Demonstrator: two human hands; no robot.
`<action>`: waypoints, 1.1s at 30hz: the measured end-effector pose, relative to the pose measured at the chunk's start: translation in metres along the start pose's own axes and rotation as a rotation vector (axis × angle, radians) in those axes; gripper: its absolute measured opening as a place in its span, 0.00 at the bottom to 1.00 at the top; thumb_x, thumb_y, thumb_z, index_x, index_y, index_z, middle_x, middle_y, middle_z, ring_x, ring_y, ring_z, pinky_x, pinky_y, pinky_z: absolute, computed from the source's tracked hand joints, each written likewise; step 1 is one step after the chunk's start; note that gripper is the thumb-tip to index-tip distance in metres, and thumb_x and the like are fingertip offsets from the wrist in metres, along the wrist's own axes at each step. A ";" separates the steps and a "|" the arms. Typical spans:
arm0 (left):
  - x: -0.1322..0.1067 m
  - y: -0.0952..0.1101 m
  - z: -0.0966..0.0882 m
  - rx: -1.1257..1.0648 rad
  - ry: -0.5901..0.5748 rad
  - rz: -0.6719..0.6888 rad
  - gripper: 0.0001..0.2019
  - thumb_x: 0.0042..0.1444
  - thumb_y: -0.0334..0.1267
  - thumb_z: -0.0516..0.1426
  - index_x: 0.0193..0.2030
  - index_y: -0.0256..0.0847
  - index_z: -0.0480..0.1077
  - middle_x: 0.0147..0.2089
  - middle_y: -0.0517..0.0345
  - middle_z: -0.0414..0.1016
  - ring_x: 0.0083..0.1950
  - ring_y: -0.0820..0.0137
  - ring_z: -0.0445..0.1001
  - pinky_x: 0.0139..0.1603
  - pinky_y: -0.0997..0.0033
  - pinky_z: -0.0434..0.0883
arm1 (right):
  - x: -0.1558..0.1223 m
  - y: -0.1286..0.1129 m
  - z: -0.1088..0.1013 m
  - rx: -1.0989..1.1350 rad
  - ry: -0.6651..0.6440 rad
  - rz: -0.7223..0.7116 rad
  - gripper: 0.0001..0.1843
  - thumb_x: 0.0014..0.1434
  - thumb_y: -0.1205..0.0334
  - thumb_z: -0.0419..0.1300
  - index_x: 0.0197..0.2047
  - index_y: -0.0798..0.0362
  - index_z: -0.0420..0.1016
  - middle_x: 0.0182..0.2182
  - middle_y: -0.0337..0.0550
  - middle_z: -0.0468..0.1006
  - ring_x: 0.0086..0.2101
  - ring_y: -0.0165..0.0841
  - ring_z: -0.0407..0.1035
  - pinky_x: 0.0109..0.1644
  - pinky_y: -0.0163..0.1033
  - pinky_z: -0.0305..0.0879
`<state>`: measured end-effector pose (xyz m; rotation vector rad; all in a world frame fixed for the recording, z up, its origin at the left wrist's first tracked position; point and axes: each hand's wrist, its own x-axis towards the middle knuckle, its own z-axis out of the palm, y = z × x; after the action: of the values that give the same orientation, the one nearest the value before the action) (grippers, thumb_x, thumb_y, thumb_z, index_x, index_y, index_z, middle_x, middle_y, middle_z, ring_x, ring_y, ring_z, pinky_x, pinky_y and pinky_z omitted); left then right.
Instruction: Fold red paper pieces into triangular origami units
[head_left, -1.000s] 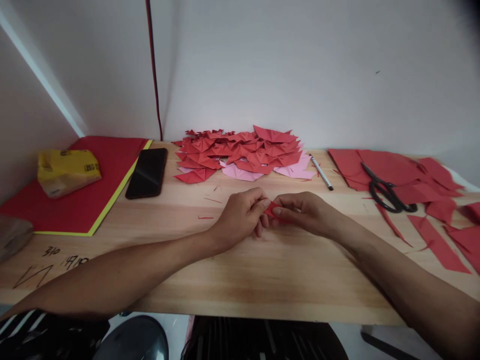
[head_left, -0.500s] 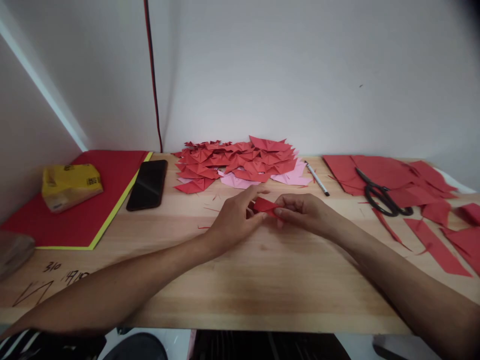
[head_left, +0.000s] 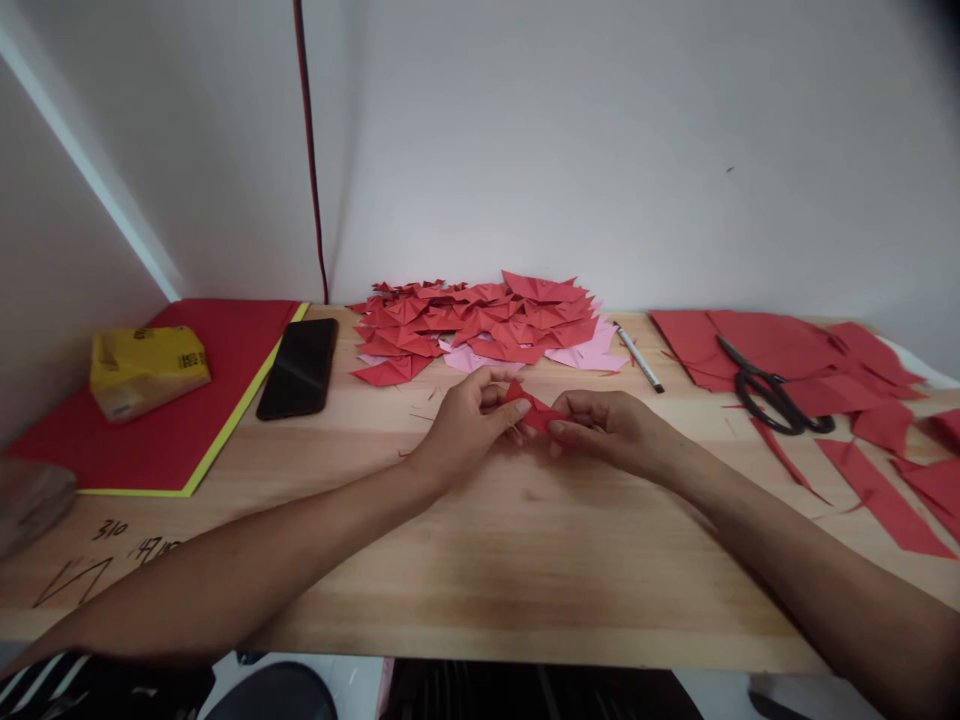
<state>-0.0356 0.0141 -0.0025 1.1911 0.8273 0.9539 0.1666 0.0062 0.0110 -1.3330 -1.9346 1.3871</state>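
Note:
A small folded piece of red paper [head_left: 534,408] is held between both hands, a little above the middle of the wooden table [head_left: 480,590]. My left hand [head_left: 474,418] pinches its left side, thumb on top and fingers behind. On the other side, my right hand [head_left: 604,428] grips the right end between thumb and curled fingers. The fingertips partly cover the paper. Just beyond the hands, a pile of folded red paper pieces [head_left: 480,318] lies against the wall, with some pink folded pieces [head_left: 589,350] among them.
To the left are a black phone [head_left: 298,368] and a yellow packet [head_left: 150,368] on red sheets [head_left: 60,430]. A marker [head_left: 639,358] lies right of the pile. Farther right, black-handled scissors [head_left: 772,390] rest on red paper [head_left: 795,345], near cut strips [head_left: 885,500].
My left thumb and fingers have closed onto the red paper, which now shows a different, more opened face. The right hand keeps its hold. The view has shifted slightly.

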 end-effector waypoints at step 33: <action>-0.001 -0.003 0.003 -0.273 -0.036 -0.222 0.21 0.41 0.30 0.68 0.42 0.34 0.69 0.32 0.59 0.73 0.29 0.78 0.71 0.32 0.75 0.67 | 0.002 0.005 -0.009 -0.064 -0.031 -0.410 0.12 0.63 0.54 0.58 0.38 0.51 0.79 0.36 0.45 0.79 0.37 0.34 0.73 0.43 0.38 0.66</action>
<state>-0.0326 0.0114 -0.0045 0.8600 0.7559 0.8298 0.1750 0.0123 0.0096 -0.8741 -2.1374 1.1561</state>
